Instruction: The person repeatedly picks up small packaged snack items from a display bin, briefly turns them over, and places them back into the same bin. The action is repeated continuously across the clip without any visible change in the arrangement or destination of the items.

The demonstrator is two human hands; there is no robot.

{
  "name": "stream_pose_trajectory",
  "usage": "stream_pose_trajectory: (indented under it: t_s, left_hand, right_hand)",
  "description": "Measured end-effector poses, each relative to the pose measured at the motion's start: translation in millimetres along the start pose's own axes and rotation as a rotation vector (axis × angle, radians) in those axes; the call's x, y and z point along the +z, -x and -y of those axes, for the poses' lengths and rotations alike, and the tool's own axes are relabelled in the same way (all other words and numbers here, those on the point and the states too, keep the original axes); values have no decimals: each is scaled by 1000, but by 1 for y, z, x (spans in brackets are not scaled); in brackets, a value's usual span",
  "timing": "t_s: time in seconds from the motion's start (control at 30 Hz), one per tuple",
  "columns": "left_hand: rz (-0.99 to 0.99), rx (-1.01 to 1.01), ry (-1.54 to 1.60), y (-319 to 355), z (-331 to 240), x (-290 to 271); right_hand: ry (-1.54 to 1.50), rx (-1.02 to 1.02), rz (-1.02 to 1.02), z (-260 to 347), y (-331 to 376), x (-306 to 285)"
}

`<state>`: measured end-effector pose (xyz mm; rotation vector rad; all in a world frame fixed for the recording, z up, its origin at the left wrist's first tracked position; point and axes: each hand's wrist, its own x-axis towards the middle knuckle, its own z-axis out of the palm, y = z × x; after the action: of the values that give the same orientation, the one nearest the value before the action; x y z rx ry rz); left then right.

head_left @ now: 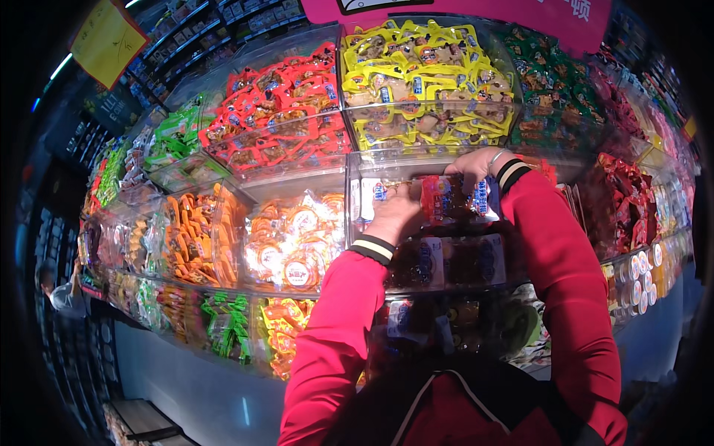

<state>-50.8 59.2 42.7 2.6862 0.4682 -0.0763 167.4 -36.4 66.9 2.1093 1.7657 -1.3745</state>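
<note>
Both my hands reach into a clear plastic bin of snack packets in the middle of a display. My left hand [398,213] is curled at the bin's left side, its fingertips against the packets. My right hand [476,165], wearing a ring, bends over the bin's back edge with its fingers down on a packet. Between them lies a red and dark snack packet [437,199]. A white and blue packet [366,195] is left of my left hand. Dark packets with pale labels [428,260] show through the bin's front wall. Some fingertips are hidden.
Behind are bins of red packets [286,97], yellow packets [424,82] and green packets [554,89]. White and orange round packets [297,238] fill the bin on the left, with orange packets [192,234] beyond. Clear dividers and rims separate the bins. A person [67,293] is at far left.
</note>
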Motion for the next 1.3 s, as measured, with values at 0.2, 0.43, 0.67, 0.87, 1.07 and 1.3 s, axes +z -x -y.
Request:
stream_pose_trajectory:
  t_s: [0.2, 0.43, 0.67, 0.87, 1.07, 1.3]
  left_hand:
    - [-55, 171, -239, 11, -12, -1]
    - [-109, 124, -337, -1, -15, 18]
    - [-234, 163, -310, -11, -2, 35]
    - [-162, 212, -235, 2, -8, 15]
    - [-207, 168, -235, -8, 4, 33]
    - [-236, 10, -352, 13, -5, 9]
  right_hand:
    - [-268, 202, -125, -5, -9, 13]
    - [510, -61, -686, 21, 19, 42]
    - [-141, -9, -196, 54, 53, 80]
    - [32, 54, -313, 26, 33, 105]
    - [101, 84, -292, 46, 30, 109]
    - [-29, 96, -304, 40, 11, 111]
